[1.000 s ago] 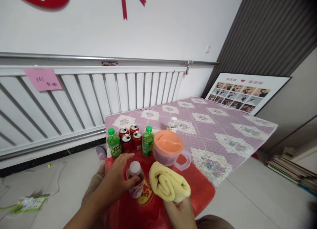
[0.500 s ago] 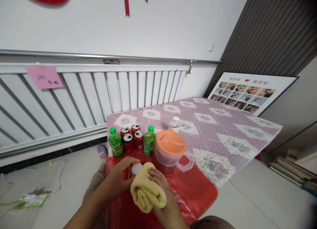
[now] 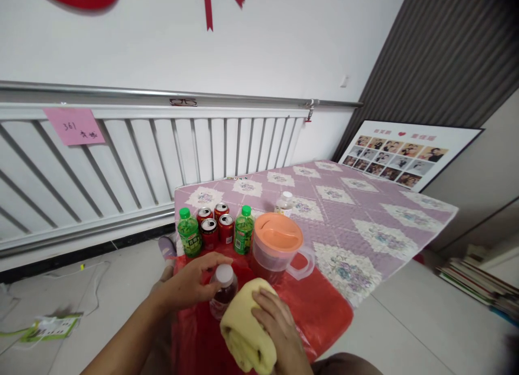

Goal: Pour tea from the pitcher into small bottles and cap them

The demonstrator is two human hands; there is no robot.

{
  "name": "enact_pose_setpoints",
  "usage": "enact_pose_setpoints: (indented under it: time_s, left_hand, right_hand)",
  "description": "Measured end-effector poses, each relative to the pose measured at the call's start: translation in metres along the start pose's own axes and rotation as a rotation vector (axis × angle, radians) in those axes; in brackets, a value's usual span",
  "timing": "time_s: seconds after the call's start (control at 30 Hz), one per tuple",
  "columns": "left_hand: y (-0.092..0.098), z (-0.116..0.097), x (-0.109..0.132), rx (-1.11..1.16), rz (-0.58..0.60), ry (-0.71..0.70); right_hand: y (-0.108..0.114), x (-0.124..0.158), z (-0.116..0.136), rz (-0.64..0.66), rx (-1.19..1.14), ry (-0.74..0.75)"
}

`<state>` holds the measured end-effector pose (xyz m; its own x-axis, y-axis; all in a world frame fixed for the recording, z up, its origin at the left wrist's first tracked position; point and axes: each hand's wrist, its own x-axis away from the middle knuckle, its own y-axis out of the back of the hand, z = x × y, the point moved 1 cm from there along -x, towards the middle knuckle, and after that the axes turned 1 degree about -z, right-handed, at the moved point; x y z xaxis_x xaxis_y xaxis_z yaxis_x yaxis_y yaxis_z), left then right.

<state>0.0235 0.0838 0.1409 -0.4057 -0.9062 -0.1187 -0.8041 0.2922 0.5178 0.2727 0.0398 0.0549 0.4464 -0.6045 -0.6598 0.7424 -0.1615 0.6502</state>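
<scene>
A clear plastic bottle with a whitish cap and dark contents stands on the red plastic covering. My left hand curves round its neck from the left, with the fingers behind the cap and the thumb in front. Folded into a thick pad, a yellow cloth is gripped by my right hand, just to the right of and nearer than the bottle. The cloth hides part of the bottle's lower right side.
Beyond my hands stand two green-capped bottles, several red cans and a clear jug with an orange lid. Another white-capped bottle is behind the jug. A patterned cloth covers the table; a white radiator lines the wall.
The yellow cloth and my right hand have moved down and slightly right, uncovering more of the bottle. My left hand stays at the bottle's neck.
</scene>
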Motion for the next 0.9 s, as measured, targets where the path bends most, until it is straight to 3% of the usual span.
enact_pose_setpoints:
  time_s: [0.13,0.2,0.3,0.47,0.7,0.9]
  left_hand:
    - [-0.015,0.003,0.006,-0.03,-0.201,0.09]
    - [-0.022,0.004,0.008,-0.076,-0.303,0.137]
    - [-0.027,0.002,0.009,-0.108,-0.345,0.155]
    - [-0.02,-0.001,0.008,-0.087,-0.276,0.092]
    - [-0.012,0.0,0.003,-0.076,-0.164,-0.014]
    - [0.001,-0.008,-0.005,-0.081,0.015,-0.062]
  right_hand:
    - [-0.005,-0.007,0.001,-0.188,-0.035,-0.054]
    - [-0.014,-0.015,0.003,-0.209,-0.078,-0.066]
    - [-0.032,-0.023,0.003,-0.192,-0.164,-0.092]
    - [-0.046,-0.022,-0.001,-0.157,-0.233,-0.142]
    - [-0.028,-0.006,-0.002,0.068,-0.13,-0.037]
    - [-0.02,0.002,0.003,0.211,-0.09,0.021]
